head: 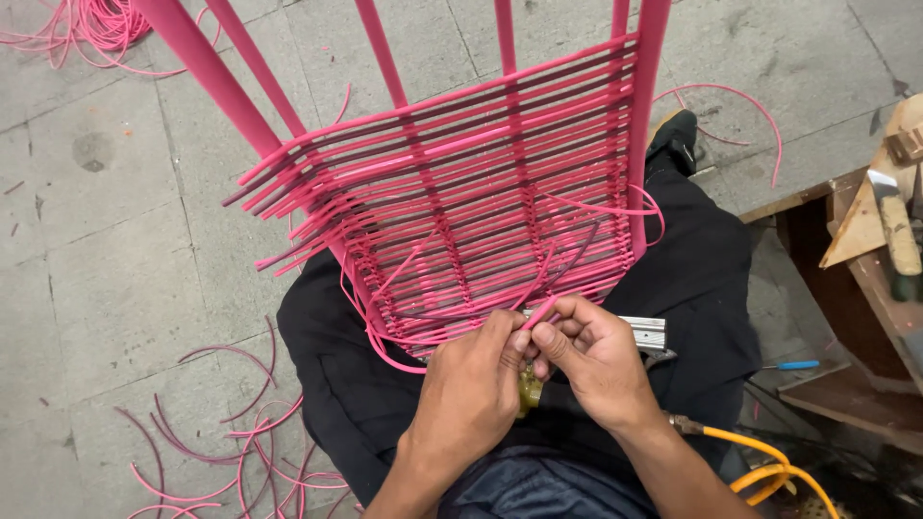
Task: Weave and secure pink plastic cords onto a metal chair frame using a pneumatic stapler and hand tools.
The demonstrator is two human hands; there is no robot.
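A pink metal chair frame (207, 67) lies tilted across my lap, its panel woven with pink and maroon plastic cord (481, 183). My left hand (471, 389) and my right hand (596, 356) meet at the panel's near edge. Both pinch the end of one loose pink strand (543, 309) between thumb and fingers. Under my hands a metal stapler-like tool (646, 333) and a yellowish fitting (529, 389) show partly. Black trousers (346, 375) lie beneath the frame.
Cut pink and maroon cord scraps (240, 432) litter the concrete floor at lower left, and a pink cord bundle (87, 24) lies at top left. An orange hose (769, 461) runs off lower right. A wooden bench (865, 288) holds a trowel-like tool (894, 231); a blue screwdriver (793, 365) rests nearby.
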